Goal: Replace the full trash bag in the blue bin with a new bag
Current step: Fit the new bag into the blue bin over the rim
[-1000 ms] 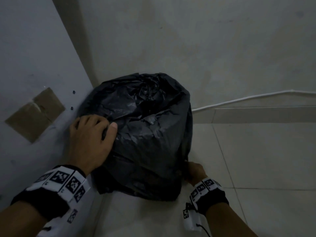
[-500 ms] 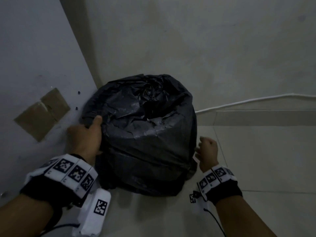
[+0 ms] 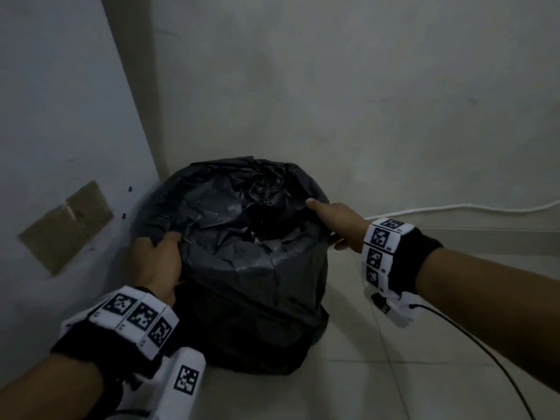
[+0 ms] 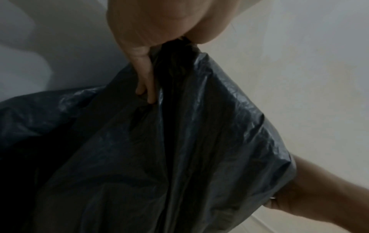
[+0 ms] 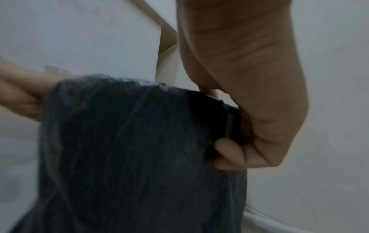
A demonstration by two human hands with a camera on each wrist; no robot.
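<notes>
A black trash bag (image 3: pixel 242 256) drapes over the bin in the room's corner; the bin itself is hidden under the plastic. My left hand (image 3: pixel 157 262) grips the bag's left rim, thumb on top and fingers curled into the plastic (image 4: pixel 145 88). My right hand (image 3: pixel 333 219) grips the right rim, thumb laid along the top edge. In the right wrist view its fingers (image 5: pixel 229 148) curl round a dark fold of the bag (image 5: pixel 129 149). The bag's crumpled middle sinks inward between the two hands.
A grey panel (image 3: pixel 60 116) with taped brown patches (image 3: pixel 66 225) stands close on the left. The wall (image 3: pixel 363 101) rises right behind the bin. A white cable (image 3: pixel 454 209) runs along the skirting at right. Pale floor tiles (image 3: pixel 424 374) lie in front and to the right.
My right hand rose from beside the bag's lower right side to its top right rim and took hold. My left hand stays at the left rim. The view pulled back.
</notes>
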